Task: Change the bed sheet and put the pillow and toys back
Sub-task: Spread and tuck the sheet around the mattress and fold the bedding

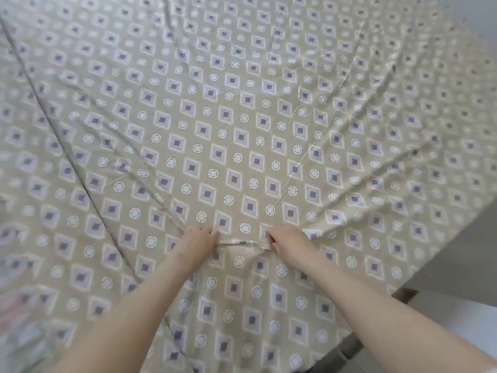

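A beige bed sheet (242, 117) printed with purple diamonds and white circles is spread wide and fills nearly the whole view. My left hand (200, 238) pinches the fabric at the lower middle. My right hand (285, 238) grips the sheet a short way to the right of it. A taut fold of cloth runs between the two hands. Creases fan out from the hands toward the far edge. No pillow or toys are visible.
A pale grey floor (457, 251) shows at the right past the sheet's edge. A white surface (462, 319) with a dark corner piece (406, 294) lies at the lower right. Blurred pink and pale fabric (16, 313) sits at the lower left edge.
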`<state>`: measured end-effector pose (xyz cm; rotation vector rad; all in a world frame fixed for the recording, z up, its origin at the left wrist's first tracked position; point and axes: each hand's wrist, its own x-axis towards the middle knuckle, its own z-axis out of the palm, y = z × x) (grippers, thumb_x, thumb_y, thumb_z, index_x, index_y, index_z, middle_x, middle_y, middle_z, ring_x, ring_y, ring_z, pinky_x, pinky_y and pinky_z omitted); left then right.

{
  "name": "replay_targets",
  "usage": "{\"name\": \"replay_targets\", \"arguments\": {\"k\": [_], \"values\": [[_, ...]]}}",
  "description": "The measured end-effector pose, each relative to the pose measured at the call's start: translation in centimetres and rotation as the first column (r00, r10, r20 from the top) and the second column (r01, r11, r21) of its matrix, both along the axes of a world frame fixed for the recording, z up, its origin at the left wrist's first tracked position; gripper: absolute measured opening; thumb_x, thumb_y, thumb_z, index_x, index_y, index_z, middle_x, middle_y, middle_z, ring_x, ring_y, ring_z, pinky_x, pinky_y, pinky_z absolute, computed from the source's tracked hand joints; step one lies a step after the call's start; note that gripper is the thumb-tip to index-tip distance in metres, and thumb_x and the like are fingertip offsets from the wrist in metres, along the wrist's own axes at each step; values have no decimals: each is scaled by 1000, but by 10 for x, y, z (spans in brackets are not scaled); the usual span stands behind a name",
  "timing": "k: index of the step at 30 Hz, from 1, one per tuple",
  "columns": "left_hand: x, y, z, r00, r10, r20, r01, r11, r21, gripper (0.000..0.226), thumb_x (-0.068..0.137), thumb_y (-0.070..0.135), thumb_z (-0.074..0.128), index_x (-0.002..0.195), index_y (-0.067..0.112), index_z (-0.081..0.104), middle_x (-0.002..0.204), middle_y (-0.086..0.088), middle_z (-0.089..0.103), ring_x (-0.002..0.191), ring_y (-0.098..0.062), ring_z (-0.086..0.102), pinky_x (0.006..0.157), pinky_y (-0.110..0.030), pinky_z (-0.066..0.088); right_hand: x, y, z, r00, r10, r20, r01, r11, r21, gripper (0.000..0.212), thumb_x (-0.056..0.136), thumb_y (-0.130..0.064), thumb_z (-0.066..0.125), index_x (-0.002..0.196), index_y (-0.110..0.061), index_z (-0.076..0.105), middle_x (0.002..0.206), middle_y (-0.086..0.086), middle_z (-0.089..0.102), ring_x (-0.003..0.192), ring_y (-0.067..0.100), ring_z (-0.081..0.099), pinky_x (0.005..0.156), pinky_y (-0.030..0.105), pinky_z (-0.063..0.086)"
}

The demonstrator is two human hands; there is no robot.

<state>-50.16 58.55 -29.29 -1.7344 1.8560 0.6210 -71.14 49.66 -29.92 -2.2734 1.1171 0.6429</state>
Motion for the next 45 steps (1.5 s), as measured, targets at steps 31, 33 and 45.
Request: {"name": "replay_targets", "arguments": {"k": [31,33,45], "values": [[-30,128,-1,992,-104,-73,105,994,10,33,89,-3,43,121,9,41,118,-6,54,106,-24,58,70,-30,38,-22,155,7,992,-56,-114,48,996,-73,22,86,7,47,94,-14,48,103,10,57,93,25,56,68,30,36],[-32,142,-2,989,-96,-113,86,993,-86,24,95,13,46,118,12,39,115,-3,53,105,-23,56,68,-30,34,-31,177,8,1000,-2,-16,-1,984,-177,21,85,2,47,97,-15,46,102,6,52,93,24,50,68,31,33],[-50,188,-3,968,-231,-97,228,973,-45,41,89,0,51,127,10,43,130,-6,50,121,-26,47,90,-32,40,-48,252,-6,998,31,-50,-34,997,-69,34,81,2,59,114,-5,55,123,8,48,108,24,48,83,31,41]]}}
